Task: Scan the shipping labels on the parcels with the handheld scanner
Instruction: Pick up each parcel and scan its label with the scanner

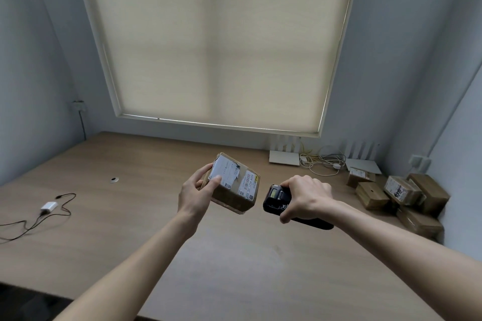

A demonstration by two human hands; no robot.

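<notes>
My left hand (194, 194) holds a brown cardboard parcel (236, 194) above the wooden table, tilted, with its white shipping label (225, 171) on top and a barcode sticker (249, 183) facing right. My right hand (305, 197) grips a black handheld scanner (275, 199) just right of the parcel; its small screen faces up and its head points toward the parcel. A small gap separates scanner and parcel.
Several brown parcels (399, 195) are piled at the table's right end by the wall. White routers (284, 157) and coiled cables (320, 161) lie along the back edge. A white charger with black cable (48, 207) lies at the left. The wooden table (234, 255) spreads below my arms.
</notes>
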